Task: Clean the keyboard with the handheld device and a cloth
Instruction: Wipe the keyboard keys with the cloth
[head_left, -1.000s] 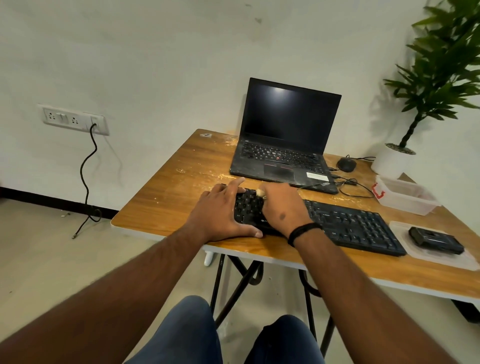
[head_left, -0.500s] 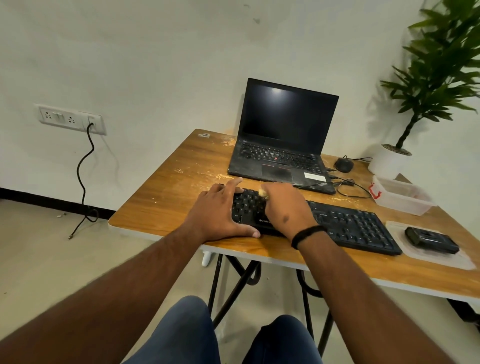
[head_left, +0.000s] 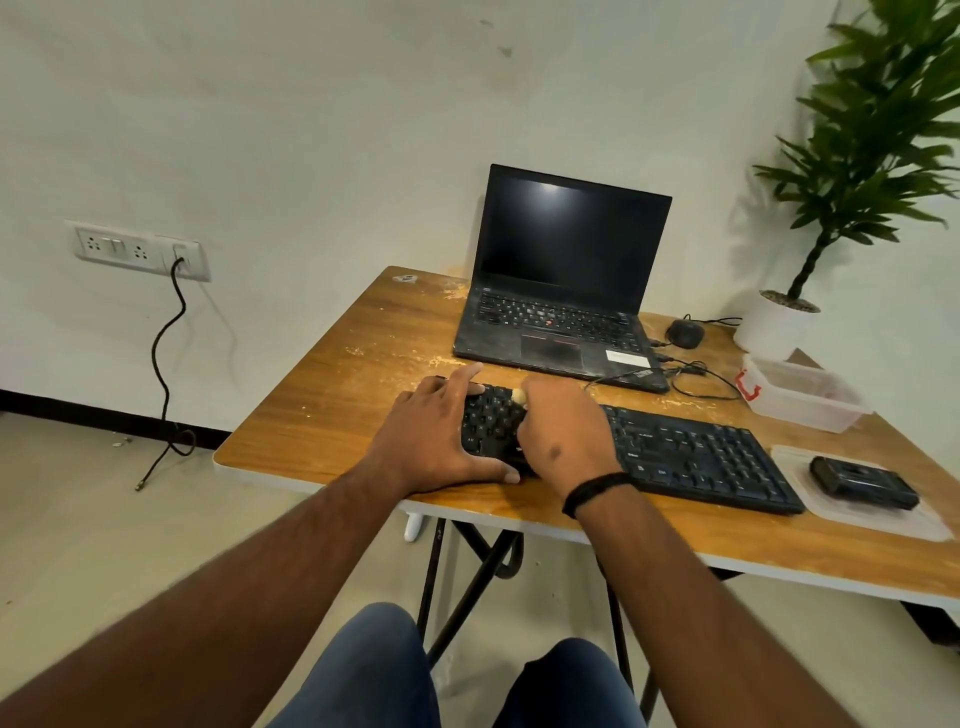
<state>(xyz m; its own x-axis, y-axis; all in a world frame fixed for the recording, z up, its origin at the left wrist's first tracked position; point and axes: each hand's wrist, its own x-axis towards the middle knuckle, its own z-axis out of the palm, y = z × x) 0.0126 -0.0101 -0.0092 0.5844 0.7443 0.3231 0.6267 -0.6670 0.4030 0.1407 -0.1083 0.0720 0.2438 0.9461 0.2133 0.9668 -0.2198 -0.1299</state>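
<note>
A person's right hand (head_left: 558, 436), fingers curled round a pale cloth (head_left: 518, 396), wipes the keyboard (head_left: 696, 457) while the left hand (head_left: 441, 431) rests flat, steadying its end; next, seemingly, keys to the right of the grip.

Right hand (head_left: 558, 434) has slid slightly back toward the near edge of the keyboard (head_left: 696, 454).

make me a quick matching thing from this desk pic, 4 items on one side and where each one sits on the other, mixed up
Things:
1. laptop
2. handheld device
3. mouse
4. left hand

Places:
A. on the clear lid at the table's right end
B. resting on the keyboard's left end
C. open at the back of the table, screen dark
D. between the laptop and the white plant pot

Pairs: 1-C, 2-A, 3-D, 4-B
</note>
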